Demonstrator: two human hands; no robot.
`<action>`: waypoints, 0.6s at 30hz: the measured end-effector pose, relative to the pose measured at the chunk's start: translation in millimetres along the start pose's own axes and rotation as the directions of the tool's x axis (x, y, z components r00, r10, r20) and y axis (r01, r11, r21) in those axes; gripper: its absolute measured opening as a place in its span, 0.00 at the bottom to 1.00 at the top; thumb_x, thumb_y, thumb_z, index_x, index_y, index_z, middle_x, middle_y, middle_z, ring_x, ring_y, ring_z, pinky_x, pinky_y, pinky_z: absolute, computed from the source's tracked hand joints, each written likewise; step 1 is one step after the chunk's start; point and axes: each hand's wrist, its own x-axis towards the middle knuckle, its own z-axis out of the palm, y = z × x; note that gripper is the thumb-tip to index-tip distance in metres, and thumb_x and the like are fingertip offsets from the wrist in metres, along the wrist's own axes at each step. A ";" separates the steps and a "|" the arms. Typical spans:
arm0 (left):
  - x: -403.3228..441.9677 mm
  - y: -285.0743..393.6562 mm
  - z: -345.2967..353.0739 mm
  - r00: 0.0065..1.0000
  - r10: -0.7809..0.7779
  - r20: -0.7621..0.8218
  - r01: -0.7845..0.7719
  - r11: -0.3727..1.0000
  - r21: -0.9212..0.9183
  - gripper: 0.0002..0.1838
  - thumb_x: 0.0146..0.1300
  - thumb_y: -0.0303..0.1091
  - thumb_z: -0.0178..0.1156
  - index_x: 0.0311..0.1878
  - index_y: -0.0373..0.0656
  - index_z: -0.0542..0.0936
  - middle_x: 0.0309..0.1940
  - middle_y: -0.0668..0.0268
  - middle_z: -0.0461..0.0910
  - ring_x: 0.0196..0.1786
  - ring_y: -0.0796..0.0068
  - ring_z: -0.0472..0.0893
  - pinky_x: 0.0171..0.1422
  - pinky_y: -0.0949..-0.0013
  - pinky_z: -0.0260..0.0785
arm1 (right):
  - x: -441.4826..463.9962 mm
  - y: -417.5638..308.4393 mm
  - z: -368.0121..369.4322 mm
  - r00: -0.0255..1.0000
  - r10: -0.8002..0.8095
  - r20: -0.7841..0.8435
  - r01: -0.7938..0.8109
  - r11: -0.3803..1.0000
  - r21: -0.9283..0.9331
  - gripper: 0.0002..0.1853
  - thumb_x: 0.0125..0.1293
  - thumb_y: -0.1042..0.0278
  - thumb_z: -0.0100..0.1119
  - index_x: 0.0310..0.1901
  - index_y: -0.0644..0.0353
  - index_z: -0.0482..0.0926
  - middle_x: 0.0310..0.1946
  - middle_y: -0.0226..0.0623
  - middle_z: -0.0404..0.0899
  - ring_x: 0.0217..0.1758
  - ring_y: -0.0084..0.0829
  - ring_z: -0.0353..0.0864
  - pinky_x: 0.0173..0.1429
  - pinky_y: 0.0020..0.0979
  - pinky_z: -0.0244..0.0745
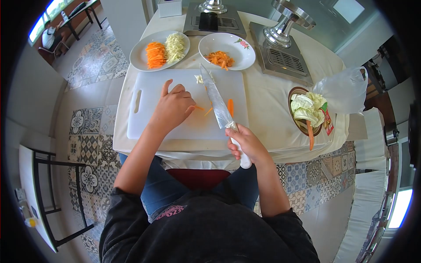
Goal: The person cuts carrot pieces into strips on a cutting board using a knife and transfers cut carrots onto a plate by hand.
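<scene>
My right hand (246, 144) is wrapped round the white handle of a kitchen knife (215, 98). Its broad blade points away from me and slants left over the white cutting board (147, 120). Above the board's middle is my left hand (174, 106), one finger stretched out and the others loosely bent; I see nothing held in it. Beside its thumb lies a thin carrot strip (199, 108). To the right of the blade a carrot piece (230, 108) rests on the board. Small pale cabbage shreds (199, 79) lie by the blade's far end, partly covered by it.
Behind the board, one plate (137, 61) holds shredded carrot and cabbage, another (247, 55) orange shreds. A brown bowl (293, 98) of cabbage and a carrot stands right, by a plastic bag (344, 90). Metal stands (285, 59) line the back. A person (51, 37) sits far left.
</scene>
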 end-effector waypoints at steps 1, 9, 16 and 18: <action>1.1 -0.6 0.8 1.000 0.006 0.009 -0.006 1.000 0.027 0.02 0.57 0.31 0.63 0.29 0.48 0.83 0.33 0.73 0.81 0.53 0.72 0.76 0.78 0.48 0.50 | 1.0 0.4 0.7 1.000 -0.001 0.008 0.001 1.000 -0.002 0.15 0.74 0.52 0.54 0.45 0.57 0.68 0.18 0.24 0.65 0.16 0.17 0.64 0.22 0.25 0.65; 8.1 3.4 9.4 0.967 -0.152 -0.204 0.182 0.974 0.137 0.03 0.54 0.31 0.66 0.27 0.46 0.81 0.30 0.70 0.82 0.45 0.71 0.80 0.74 0.51 0.55 | 6.7 4.3 6.5 1.000 -0.021 0.017 0.020 0.999 0.036 0.15 0.74 0.52 0.54 0.44 0.57 0.67 0.18 0.25 0.65 0.16 0.18 0.65 0.21 0.26 0.65; -5.9 37.4 22.7 0.872 -0.479 -0.095 0.360 0.763 -0.537 0.07 0.57 0.33 0.67 0.37 0.43 0.83 0.32 0.64 0.85 0.40 0.67 0.83 0.55 0.59 0.64 | 10.0 6.8 10.3 0.998 -0.045 0.032 0.042 0.994 0.106 0.15 0.74 0.53 0.54 0.43 0.56 0.67 0.18 0.25 0.66 0.15 0.18 0.64 0.19 0.25 0.64; -8.3 47.0 26.5 0.864 -0.502 -0.033 0.388 0.706 -0.592 0.07 0.57 0.34 0.66 0.36 0.42 0.83 0.32 0.64 0.86 0.40 0.66 0.83 0.55 0.59 0.64 | 10.0 7.4 11.7 0.998 -0.059 0.028 0.055 0.989 0.137 0.14 0.74 0.53 0.54 0.42 0.54 0.68 0.17 0.26 0.67 0.14 0.18 0.64 0.19 0.25 0.63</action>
